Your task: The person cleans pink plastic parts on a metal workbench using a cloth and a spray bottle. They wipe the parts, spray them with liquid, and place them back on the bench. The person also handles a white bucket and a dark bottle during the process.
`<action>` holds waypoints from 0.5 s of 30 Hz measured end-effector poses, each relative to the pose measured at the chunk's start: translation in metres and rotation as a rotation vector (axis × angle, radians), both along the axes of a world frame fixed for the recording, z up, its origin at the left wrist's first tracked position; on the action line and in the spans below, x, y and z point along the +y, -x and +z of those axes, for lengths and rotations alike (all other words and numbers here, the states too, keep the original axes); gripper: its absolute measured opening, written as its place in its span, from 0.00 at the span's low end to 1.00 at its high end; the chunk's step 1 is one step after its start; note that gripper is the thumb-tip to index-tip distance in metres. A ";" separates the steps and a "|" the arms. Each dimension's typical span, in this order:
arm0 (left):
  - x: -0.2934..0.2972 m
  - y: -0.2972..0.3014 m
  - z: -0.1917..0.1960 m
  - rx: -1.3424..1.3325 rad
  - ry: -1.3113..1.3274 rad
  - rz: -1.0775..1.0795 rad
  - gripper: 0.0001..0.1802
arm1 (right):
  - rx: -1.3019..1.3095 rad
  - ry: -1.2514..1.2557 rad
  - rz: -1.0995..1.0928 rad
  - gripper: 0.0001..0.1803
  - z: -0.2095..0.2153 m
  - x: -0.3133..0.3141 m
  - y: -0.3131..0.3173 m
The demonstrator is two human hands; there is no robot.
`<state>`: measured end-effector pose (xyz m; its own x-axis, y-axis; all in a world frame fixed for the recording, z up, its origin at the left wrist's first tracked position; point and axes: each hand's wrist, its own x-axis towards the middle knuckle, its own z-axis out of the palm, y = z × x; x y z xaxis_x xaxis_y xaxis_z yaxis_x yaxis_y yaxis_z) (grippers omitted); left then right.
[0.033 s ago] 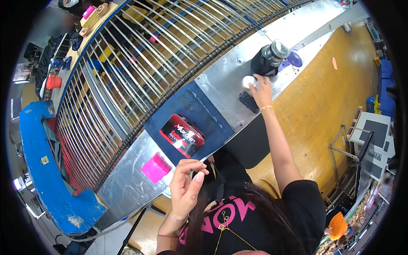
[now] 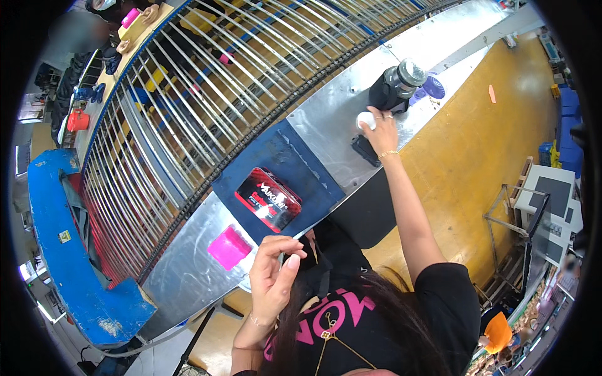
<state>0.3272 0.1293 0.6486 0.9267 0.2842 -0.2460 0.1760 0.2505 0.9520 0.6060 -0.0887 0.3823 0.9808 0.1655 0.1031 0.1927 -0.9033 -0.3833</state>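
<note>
My right hand (image 2: 382,133) reaches out over the metal ledge, its fingers closed on a small white round container (image 2: 365,120). Just beyond it stands a dark bottle with a clear lid (image 2: 400,83), and close below the hand lies a small black object (image 2: 365,150). Near my chest, my left hand (image 2: 273,276) is raised with fingers half curled and the thumb apart; nothing shows in it. In front of it a red and black box (image 2: 268,199) with a printed front lies on a dark blue mat (image 2: 301,147). Left of the box sits a bright pink block (image 2: 229,248).
A conveyor of metal rods (image 2: 188,119) runs along the far side of the ledge (image 2: 182,266), with a blue machine frame (image 2: 66,250) at its left end. A purple ridged dish (image 2: 434,87) lies behind the bottle. Another person's hands (image 2: 149,14) work across the conveyor.
My right hand has shifted slightly to the left, further onto the white container. The whole view has moved by a hair. My left hand keeps its pose.
</note>
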 end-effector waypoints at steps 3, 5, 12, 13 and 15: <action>0.000 0.013 0.008 0.013 0.016 0.068 0.11 | 0.193 0.190 -0.072 0.28 0.008 0.027 -0.006; 0.002 0.023 0.004 0.023 0.005 0.102 0.11 | 0.137 0.137 -0.090 0.29 -0.005 0.023 -0.011; 0.016 0.048 -0.004 0.087 -0.047 0.177 0.11 | -0.085 -0.107 -0.064 0.29 -0.024 -0.053 0.019; 0.017 0.049 -0.004 0.089 -0.048 0.180 0.11 | -0.068 -0.027 -0.112 0.29 -0.028 -0.066 0.011; 0.017 0.050 -0.004 0.087 -0.049 0.182 0.11 | -0.027 0.001 -0.210 0.29 -0.029 -0.081 -0.009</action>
<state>0.2768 0.1466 0.6446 0.8344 0.4590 -0.3051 0.2144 0.2397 0.9469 0.6146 -0.1694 0.3534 0.9907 -0.0420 0.1297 0.0105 -0.9252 -0.3794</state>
